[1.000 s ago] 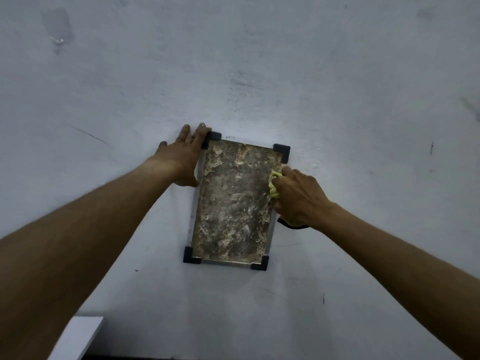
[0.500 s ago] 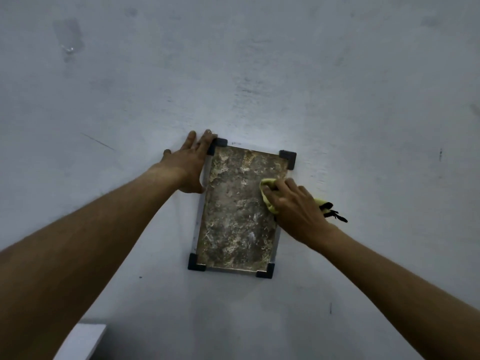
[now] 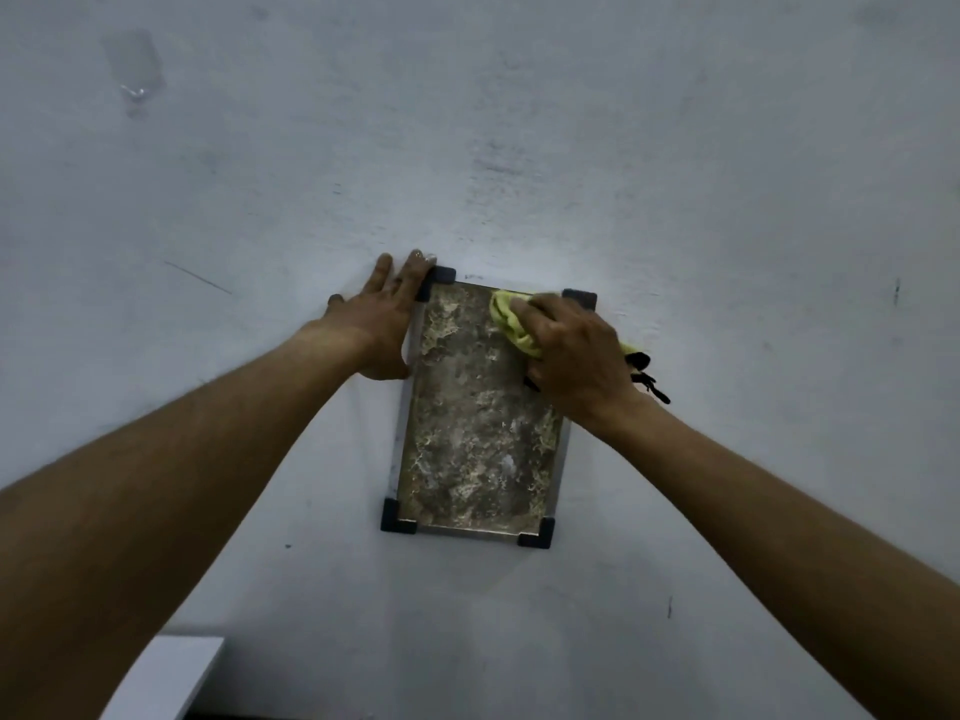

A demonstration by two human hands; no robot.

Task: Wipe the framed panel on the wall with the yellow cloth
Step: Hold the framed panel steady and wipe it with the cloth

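The panel (image 3: 478,423) hangs on the wall (image 3: 519,122), just below the middle of what I can see. The right hand (image 3: 571,356) grips the bunched cloth (image 3: 511,317) and presses it at the panel's one o'clock corner. The left hand (image 3: 382,330), fingers straight, lies flat at eleven o'clock against wall and frame edge, seemingly steadying it. I'd judge the wiping under way, with the stretch down to six o'clock likely left. The surface is mottled all over, so cleaned and uncleaned parts can't be told apart. The right hand hides most of the cloth, and a black tag (image 3: 647,379) pokes out at its three o'clock. A white thing (image 3: 166,678) at seven o'clock is cut off.
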